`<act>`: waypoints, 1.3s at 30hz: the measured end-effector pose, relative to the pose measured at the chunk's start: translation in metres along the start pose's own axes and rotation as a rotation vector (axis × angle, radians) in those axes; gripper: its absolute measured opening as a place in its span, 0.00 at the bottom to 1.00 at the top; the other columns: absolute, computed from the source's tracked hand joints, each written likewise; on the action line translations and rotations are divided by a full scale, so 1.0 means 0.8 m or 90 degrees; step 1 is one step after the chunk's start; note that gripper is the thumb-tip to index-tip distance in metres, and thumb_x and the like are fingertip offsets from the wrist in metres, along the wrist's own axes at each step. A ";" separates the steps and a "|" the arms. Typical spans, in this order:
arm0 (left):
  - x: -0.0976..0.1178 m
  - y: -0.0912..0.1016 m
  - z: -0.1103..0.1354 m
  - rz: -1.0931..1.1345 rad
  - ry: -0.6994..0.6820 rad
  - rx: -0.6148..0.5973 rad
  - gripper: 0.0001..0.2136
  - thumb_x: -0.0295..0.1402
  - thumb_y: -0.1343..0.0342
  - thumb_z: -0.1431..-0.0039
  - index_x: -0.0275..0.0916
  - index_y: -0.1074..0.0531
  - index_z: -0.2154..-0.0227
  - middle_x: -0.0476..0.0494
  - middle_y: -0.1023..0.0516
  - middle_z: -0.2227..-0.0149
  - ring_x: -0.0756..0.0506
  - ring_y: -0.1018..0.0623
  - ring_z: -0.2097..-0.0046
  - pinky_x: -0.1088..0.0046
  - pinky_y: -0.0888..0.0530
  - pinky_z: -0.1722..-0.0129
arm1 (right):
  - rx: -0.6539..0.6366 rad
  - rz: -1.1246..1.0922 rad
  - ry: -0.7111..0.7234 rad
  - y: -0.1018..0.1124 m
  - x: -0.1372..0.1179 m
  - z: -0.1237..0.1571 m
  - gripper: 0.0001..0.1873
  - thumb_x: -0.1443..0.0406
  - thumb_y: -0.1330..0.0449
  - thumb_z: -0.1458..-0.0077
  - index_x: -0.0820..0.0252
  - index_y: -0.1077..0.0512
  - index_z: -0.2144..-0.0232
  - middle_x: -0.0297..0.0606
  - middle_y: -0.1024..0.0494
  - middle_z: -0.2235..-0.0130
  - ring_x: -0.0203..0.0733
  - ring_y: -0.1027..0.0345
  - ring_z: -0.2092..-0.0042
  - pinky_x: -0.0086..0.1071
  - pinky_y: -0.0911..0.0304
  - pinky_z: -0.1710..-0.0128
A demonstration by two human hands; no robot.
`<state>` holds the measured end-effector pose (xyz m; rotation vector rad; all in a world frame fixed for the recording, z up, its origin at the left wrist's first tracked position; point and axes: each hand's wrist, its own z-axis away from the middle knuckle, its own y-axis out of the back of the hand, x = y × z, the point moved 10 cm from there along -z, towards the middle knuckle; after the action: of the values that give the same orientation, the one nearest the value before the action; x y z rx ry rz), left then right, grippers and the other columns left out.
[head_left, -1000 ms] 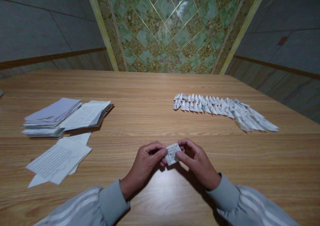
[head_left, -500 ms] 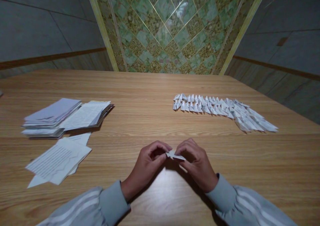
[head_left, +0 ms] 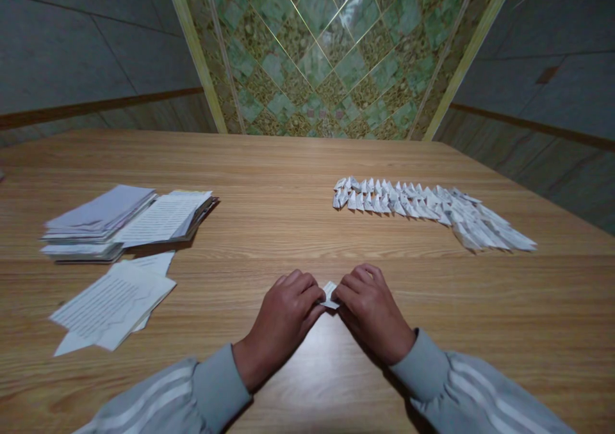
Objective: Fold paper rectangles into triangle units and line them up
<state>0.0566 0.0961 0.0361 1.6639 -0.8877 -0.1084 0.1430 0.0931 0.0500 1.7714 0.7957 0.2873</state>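
Through the head camera, I am viewing a small piece of folded paper point(head_left: 330, 294) that is sitting between the two hands, near the front of the wooden table point(head_left: 273, 219). I am not able to tell whether its underside is touching the tabletop.

Left hand point(head_left: 287, 305): the fingers are curling nearly closed and are pinching the paper's left side. Right hand point(head_left: 371, 307): the fingers are curling likewise and are gripping the right side. Both thumbs are largely hiding behind the fingers, so I am not confirming their exact placement.

Handling notes. I am rating the paper as very light, and stiffer along its layered creases than a single sheet. I am expecting little slip against dry skin, but I am treating the corners and thin edges as prone to tearing or crushing. I am favouring a light fingertip pinch on the opposite sides, where the layers are probably thickest, and am leaving the middle free.

Surroundings: loose sheets point(head_left: 115, 303) are lying on the left, just in front of a paper stack point(head_left: 98, 215). Rows of folded pieces point(head_left: 391, 200) are standing beyond the right hand.
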 end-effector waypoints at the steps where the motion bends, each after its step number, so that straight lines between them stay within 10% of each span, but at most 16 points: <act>1: -0.003 -0.003 0.000 -0.002 0.010 -0.012 0.05 0.32 0.43 0.37 0.38 0.26 0.68 0.44 0.25 0.66 0.42 0.29 0.63 0.66 0.33 0.64 | -0.015 -0.018 -0.014 -0.003 0.005 0.000 0.05 0.71 0.37 0.43 0.59 0.26 0.71 0.36 0.24 0.69 0.43 0.37 0.62 0.40 0.48 0.53; 16: -0.027 0.004 0.001 0.100 0.126 -0.006 0.05 0.32 0.42 0.38 0.39 0.26 0.70 0.45 0.27 0.65 0.42 0.29 0.60 0.66 0.33 0.61 | -0.051 -0.219 -0.156 -0.021 0.060 0.007 0.08 0.63 0.35 0.43 0.57 0.24 0.74 0.33 0.22 0.72 0.41 0.33 0.65 0.35 0.46 0.61; 39: -0.024 -0.004 -0.005 -0.056 0.120 -0.029 0.04 0.32 0.41 0.39 0.39 0.30 0.66 0.45 0.27 0.62 0.41 0.30 0.59 0.65 0.36 0.62 | -0.062 -0.082 -0.207 -0.019 0.053 0.007 0.07 0.66 0.36 0.43 0.59 0.29 0.73 0.36 0.26 0.69 0.44 0.36 0.62 0.38 0.48 0.58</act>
<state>0.0463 0.1109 0.0271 1.6408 -0.6655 -0.0310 0.1722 0.1184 0.0263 1.6141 0.6458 -0.0474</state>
